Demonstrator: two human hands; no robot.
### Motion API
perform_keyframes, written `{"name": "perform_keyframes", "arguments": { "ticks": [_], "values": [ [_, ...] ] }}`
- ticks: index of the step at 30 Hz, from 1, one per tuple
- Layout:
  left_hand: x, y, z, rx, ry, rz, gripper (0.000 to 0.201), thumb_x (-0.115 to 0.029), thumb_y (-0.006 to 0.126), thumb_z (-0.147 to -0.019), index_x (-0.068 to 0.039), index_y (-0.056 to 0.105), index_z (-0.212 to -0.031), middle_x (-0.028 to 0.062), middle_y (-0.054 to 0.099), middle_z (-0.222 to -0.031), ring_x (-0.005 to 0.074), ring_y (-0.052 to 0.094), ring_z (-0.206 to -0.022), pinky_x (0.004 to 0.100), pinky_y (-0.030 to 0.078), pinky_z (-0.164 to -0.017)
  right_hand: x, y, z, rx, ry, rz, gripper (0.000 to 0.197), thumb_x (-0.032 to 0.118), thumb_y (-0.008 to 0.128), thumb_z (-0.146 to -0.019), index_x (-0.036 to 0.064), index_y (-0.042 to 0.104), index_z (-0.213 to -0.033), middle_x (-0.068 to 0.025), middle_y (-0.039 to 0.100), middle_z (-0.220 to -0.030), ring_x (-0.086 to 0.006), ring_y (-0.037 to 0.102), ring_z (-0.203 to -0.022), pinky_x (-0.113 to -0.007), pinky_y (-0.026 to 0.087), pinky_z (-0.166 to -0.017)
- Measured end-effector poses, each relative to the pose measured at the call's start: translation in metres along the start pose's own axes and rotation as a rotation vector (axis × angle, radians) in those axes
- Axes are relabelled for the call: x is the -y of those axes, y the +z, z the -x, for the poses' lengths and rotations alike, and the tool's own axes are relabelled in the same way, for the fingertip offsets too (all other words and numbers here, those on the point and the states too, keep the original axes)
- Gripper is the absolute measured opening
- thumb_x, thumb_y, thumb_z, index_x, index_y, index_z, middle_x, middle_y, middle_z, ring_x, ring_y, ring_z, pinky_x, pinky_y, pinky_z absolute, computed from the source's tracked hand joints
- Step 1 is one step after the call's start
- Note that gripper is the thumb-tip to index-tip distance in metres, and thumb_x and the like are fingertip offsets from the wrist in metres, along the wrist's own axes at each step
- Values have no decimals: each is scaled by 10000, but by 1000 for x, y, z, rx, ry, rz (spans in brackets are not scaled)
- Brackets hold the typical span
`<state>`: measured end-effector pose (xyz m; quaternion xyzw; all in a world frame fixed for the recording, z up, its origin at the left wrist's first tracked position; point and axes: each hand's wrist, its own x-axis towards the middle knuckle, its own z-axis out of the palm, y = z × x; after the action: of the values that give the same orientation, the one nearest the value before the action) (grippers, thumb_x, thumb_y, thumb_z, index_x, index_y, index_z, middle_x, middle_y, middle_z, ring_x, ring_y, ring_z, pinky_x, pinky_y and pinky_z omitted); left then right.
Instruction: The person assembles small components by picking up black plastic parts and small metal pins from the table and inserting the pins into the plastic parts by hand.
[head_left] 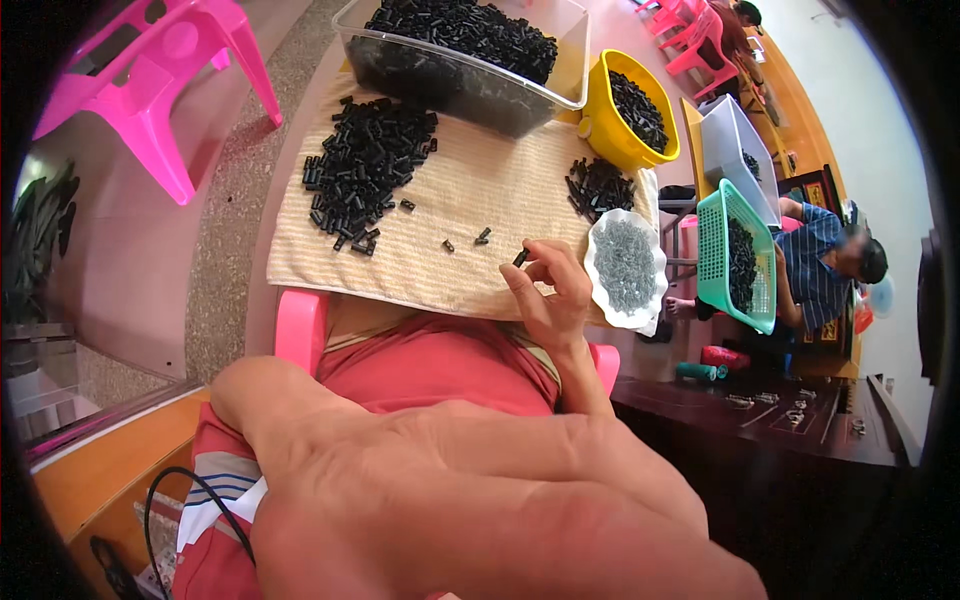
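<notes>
My right hand [553, 290] is above the towel's near edge, its thumb and fingers closed around a small black cylindrical part [521, 257]. Beside it stands a white scalloped dish [592, 262] filled with tiny clear pieces. Two loose black parts [483, 236] [448, 246] lie on the striped cream towel [450, 190] just left of that hand. My left hand [500, 490] is raised very close to the camera and fills the lower foreground. Its fingers stretch to the right, with nothing visible in them; the tips run low and partly out of view.
A big heap of black parts [365, 165] covers the towel's left side; a smaller pile [598, 188] is at right. Behind are a clear bin [575, 60] and a yellow tub [600, 120]. A green basket [712, 260] stands near a seated person [820, 245]. Pink stool [150, 100] at far left.
</notes>
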<state>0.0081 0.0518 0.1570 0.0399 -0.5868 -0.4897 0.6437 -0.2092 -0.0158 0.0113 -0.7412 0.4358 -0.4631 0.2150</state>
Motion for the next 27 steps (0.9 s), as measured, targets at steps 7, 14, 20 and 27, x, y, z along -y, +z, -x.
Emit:
{"name": "perform_keyframes", "arguments": {
  "ticks": [7, 14, 20, 27],
  "values": [
    [1, 6, -7, -3, 29, -17, 89, -92, 671, -897, -22, 703, -942, 195, 686, -919, 252, 670, -787, 309, 545, -650, -2, 1, -3, -8, -31, -7, 335, -5, 800, -775, -25, 651, -1074, -129, 651, -1004, -101, 610, -629, -218, 488, -554],
    [-8, 14, 2, -18, 50, -40, 104, -104, 665, -900, -20, 717, -932, 200, 696, -879, 250, 677, -735, 305, 543, -614, -2, -2, -3, -17, -42, 14, 329, -1, 804, -765, -25, 650, -1054, -144, 654, -988, -118, 618, -604, -238, 489, -534],
    [10, -5, -16, 17, 35, -155, 143, 12, 630, -879, 11, 703, -1002, 201, 696, -883, 247, 689, -739, 289, 546, -623, -5, -13, -4, -50, 0, 10, 339, 12, 802, -780, -17, 647, -1080, -126, 648, -961, -116, 608, -622, -234, 485, -548],
    [49, -42, 11, -3, -171, -451, 290, 163, 531, -868, 29, 667, -1086, 167, 679, -1021, 178, 654, -842, 273, 530, -737, -6, -49, -23, -135, -12, 168, 328, 24, 807, -783, -9, 649, -1069, -97, 640, -894, -115, 591, -600, -234, 477, -541]
  ]
}}
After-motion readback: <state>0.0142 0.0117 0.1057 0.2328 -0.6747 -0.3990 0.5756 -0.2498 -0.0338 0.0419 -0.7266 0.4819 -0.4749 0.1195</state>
